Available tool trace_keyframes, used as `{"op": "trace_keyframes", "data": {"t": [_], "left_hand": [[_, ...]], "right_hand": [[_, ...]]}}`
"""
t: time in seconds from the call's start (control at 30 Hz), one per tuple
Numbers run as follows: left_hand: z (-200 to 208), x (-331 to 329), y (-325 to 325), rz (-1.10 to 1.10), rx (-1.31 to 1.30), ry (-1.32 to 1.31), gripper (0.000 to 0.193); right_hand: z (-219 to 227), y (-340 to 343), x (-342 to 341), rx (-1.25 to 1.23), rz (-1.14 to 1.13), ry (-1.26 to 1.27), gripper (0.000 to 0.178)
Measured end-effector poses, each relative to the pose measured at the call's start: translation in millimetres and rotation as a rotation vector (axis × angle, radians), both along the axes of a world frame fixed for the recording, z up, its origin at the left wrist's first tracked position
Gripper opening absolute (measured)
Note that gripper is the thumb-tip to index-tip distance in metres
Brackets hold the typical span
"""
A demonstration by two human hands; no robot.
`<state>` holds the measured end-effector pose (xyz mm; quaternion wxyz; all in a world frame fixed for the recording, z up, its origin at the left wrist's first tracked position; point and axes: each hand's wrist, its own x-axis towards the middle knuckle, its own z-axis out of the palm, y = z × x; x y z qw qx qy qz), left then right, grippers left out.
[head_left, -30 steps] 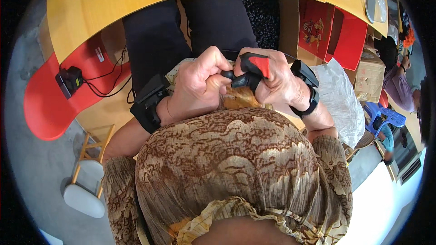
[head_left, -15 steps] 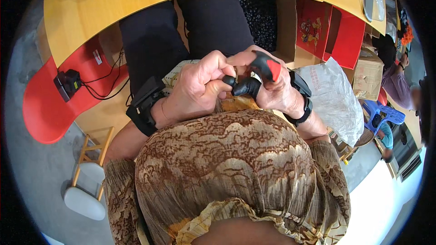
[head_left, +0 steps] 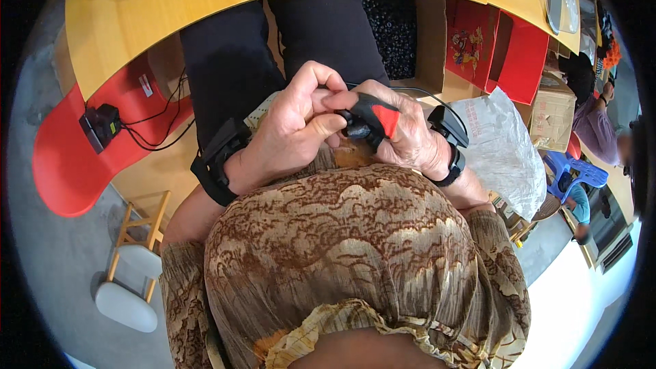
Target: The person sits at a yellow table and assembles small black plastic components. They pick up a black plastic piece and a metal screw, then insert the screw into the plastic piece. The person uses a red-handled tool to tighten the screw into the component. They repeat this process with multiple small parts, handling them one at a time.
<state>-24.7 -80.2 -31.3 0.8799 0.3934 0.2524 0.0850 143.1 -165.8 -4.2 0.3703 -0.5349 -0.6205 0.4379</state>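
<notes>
In front of my belly, my two hands meet over a small black round part (head_left: 346, 120). My left hand (head_left: 290, 123) is closed, its thumb and forefinger pinching the part. Black finger covers, one with a red patch (head_left: 387, 121), wrap fingers of my right hand (head_left: 412, 138). This hand is closed too, its covered fingertips pressed against the same part. Most of the part is hidden by the fingers, so its exact kind does not show. Black straps with devices circle both wrists.
Beyond my knees runs a yellow wooden table (head_left: 164, 0). Below it stands a cardboard box (head_left: 430, 41) of small black parts, beside a red box (head_left: 471, 37). A plastic bag (head_left: 502, 150) lies right; a red chair (head_left: 68, 171) with a black device (head_left: 102, 124) stands left. People sit far right.
My right hand has turned, bringing its red-patched finger down and left over the black part. My left fingers have shifted slightly and still pinch it.
</notes>
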Motion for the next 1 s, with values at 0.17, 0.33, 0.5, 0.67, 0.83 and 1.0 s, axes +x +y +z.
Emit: {"op": "trace_keyframes", "data": {"t": [0.17, 0.33, 0.5, 0.67, 0.83, 1.0], "left_hand": [[3, -3, 6, -0.109, 0.611, 0.081, 0.058], [2, 2, 3, -0.13, 0.694, 0.124, 0.057], [-1, 3, -1, -0.172, 0.671, 0.179, 0.046], [-5, 9, 0, -0.145, 0.572, 0.24, 0.043], [-10, 18, 10, 0.09, 0.288, 0.008, 0.049], [-12, 8, 30, 0.1, 0.14, -0.002, 0.05]], "right_hand": [[-5, 4, -4, -0.018, -0.012, 0.019, 0.04], [-6, 2, -13, -0.142, -0.04, -0.046, 0.04], [-11, -3, -19, -0.188, -0.11, -0.041, 0.037], [-29, 1, -17, -0.123, -0.156, 0.059, 0.038], [-29, 23, -10, -0.145, -0.269, 0.153, 0.03], [-33, 9, 9, -0.368, -0.739, 0.35, 0.025]]}}
